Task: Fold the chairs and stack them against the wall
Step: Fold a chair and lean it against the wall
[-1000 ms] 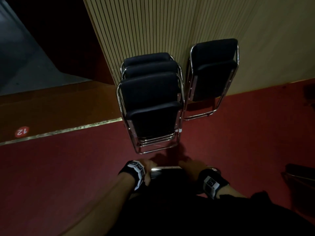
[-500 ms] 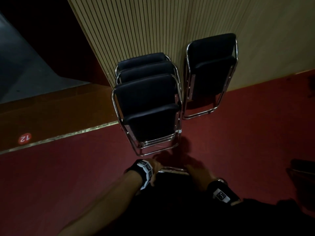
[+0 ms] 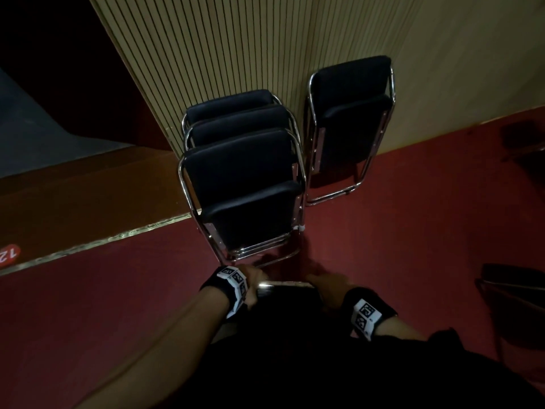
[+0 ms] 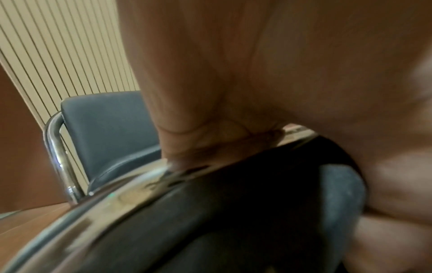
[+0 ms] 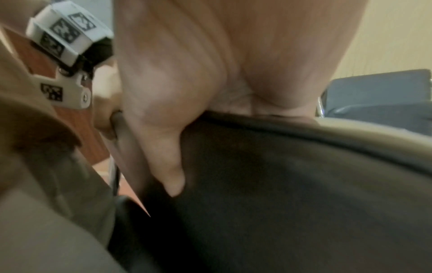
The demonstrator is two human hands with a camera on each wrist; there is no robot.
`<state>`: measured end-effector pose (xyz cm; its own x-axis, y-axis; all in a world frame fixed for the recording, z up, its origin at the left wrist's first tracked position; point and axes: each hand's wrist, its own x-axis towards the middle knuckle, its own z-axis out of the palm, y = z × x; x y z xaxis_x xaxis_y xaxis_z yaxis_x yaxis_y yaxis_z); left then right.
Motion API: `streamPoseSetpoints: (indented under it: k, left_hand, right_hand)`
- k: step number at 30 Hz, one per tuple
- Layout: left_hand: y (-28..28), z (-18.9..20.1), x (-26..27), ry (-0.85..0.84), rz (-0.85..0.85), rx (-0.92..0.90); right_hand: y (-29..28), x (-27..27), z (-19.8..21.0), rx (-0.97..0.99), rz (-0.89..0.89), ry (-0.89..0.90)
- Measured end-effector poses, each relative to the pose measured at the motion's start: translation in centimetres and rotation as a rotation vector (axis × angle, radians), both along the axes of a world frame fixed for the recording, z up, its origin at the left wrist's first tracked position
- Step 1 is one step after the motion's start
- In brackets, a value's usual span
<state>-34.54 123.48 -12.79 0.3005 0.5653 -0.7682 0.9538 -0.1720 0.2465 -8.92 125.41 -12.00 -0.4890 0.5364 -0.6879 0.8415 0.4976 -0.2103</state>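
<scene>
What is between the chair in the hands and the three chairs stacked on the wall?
Only bare red carpet, a short shadowed strip seen in the head view, lies between the held chair and the stack of three chairs.

Both forearms are bare. Each wrist carries a black wristband (image 3: 372,299) topped by a white block printed with black-and-white square fiducial markers (image 3: 365,315). The left wrist's white marker mount (image 5: 66,44) shows small screws on its bracket. The torso is clothed in dark fabric (image 3: 324,373).
</scene>
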Motion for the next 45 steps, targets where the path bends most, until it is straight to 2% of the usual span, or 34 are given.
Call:
streamPoseSetpoints:
  k: [4, 8, 15, 19, 24, 27, 31, 36, 40, 45]
  left_hand:
    - [2.2, -0.1, -1.2, -0.072, -0.014, 0.000]
    - [4.4, -0.8, -2.1, -0.136, -0.017, 0.037]
    - [7.2, -1.5, -7.3, -0.195, 0.035, 0.032]
    - [7.9, -1.2, -10.0, -0.247, 0.202, 0.158]
    - [7.5, -1.8, -12.5, -0.211, 0.400, 0.392]
    - [8.0, -2.2, -14.1, -0.185, 0.518, 0.464]
    - [7.9, -2.7, -16.0, -0.230, 0.680, 0.372]
    - [8.0, -3.6, -17.2, -0.276, 0.798, 0.246]
    - [9.5, -2.7, -15.3, -0.224, 0.836, 0.344]
    - [13.8, -1.6, -12.2, -0.165, 0.863, 0.265]
  right_hand:
    - [2.4, -0.9, 1.0, -0.032, -0.047, -0.027]
    - [4.7, -1.7, 1.6, 0.037, 0.034, -0.026]
    - [10.2, -7.8, 2.8, 0.047, 0.101, -0.141]
    - [13.4, -10.6, 3.1, 0.188, 0.089, -0.212]
    - [17.1, -11.6, 1.9, 0.368, 0.042, -0.244]
    - [19.8, -12.5, 1.0, 0.422, -0.047, -0.245]
    - [23.9, -13.8, 0.4, 0.429, -0.138, -0.203]
    - [28.2, -15.4, -0.6, 0.404, -0.095, -0.070]
    - [30.0, -16.8, -1.1, 0.357, -0.145, -0.022]
    - [32.6, -17.2, -1.4, 0.270, -0.116, 0.085]
